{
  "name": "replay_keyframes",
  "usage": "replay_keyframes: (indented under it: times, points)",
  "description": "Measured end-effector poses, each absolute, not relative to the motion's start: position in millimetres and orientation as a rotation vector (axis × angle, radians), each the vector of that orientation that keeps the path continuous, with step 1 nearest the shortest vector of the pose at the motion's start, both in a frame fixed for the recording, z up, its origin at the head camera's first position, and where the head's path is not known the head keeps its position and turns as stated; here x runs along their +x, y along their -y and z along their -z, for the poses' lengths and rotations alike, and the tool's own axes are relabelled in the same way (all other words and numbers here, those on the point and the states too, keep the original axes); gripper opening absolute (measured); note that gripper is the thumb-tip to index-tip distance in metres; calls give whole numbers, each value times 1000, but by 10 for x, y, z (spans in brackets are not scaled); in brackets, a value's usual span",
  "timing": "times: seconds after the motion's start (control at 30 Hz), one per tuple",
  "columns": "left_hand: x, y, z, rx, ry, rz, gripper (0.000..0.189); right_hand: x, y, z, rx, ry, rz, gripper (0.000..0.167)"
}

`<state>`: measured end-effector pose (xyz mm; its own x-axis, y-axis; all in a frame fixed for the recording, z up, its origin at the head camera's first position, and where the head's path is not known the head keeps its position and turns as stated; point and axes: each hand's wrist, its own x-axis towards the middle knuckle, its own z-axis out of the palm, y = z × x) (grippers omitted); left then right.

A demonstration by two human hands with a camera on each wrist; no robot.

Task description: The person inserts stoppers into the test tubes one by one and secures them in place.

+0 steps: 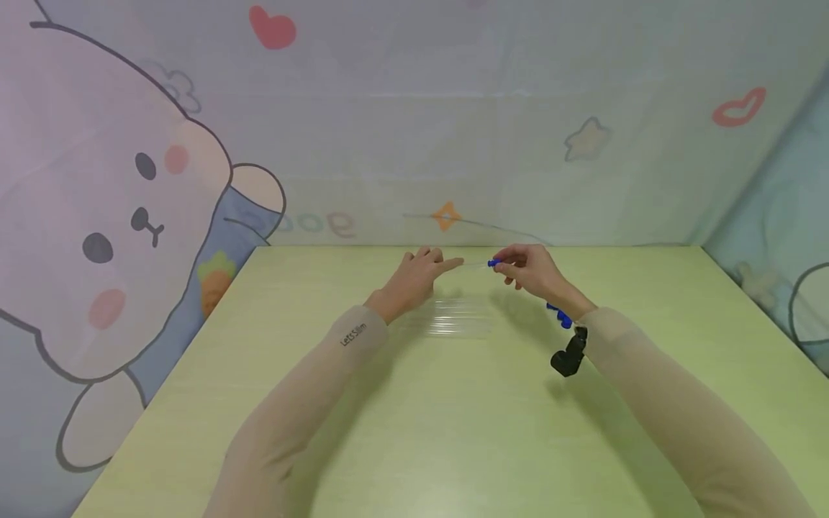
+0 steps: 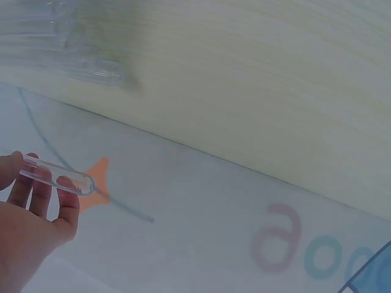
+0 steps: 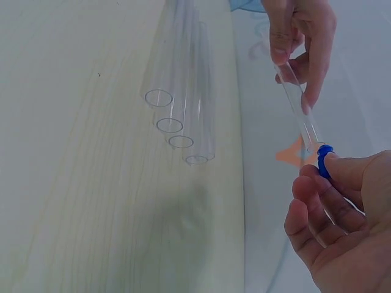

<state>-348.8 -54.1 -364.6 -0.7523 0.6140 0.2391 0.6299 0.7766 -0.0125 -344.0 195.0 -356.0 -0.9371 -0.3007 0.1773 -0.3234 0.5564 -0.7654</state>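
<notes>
Near the back of the table my left hand [image 1: 414, 280] grips a clear test tube [image 2: 78, 181] between thumb and fingers, its rounded end toward the left. My right hand [image 1: 532, 272] pinches a small blue stopper [image 3: 324, 163] between thumb and fingertips. In the right wrist view the stopper meets the open mouth of the tube, and I cannot tell how far it sits inside. Several more clear test tubes [image 1: 447, 316] lie side by side on the table below my hands. Their open mouths show in the right wrist view.
Several blue stoppers [image 1: 562, 316] lie on the table beside my right wrist, partly hidden by it. A black device [image 1: 570, 354] is at the right wrist. Behind the pale wooden table [image 1: 453, 432] hangs a printed cloth [image 1: 401, 129].
</notes>
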Motion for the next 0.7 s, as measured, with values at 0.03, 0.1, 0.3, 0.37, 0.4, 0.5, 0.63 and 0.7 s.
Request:
replay_keyframes:
  times: [0.03, 0.1, 0.3, 0.37, 0.4, 0.5, 0.63, 0.7]
  points:
    - [-3490, 536, 3645, -975, 2741, 101, 68, -3439, -1949, 3559, 551, 2748, -1360, 25]
    - [-3490, 527, 3640, -976, 2743, 106, 68, -3436, -1948, 3555, 546, 2748, -1359, 25]
    - [-3484, 530, 3632, -973, 2743, 137, 70, -3439, -1931, 3551, 545, 2748, -1364, 27]
    - [-3493, 545, 3638, -983, 2732, 143, 71, -3445, -1925, 3553, 536, 2750, -1367, 28]
    - [-3493, 552, 3638, -987, 2726, 144, 71, -3446, -1923, 3555, 532, 2749, -1368, 27]
    - [-3485, 584, 3628, -986, 2721, 150, 70, -3454, -1894, 3551, 527, 2751, -1380, 27]
    - [-3476, 641, 3626, -955, 2734, 145, 68, -3461, -1831, 3535, 549, 2752, -1400, 26]
    - [-3479, 657, 3630, -950, 2741, 140, 67, -3463, -1810, 3530, 549, 2756, -1393, 25]
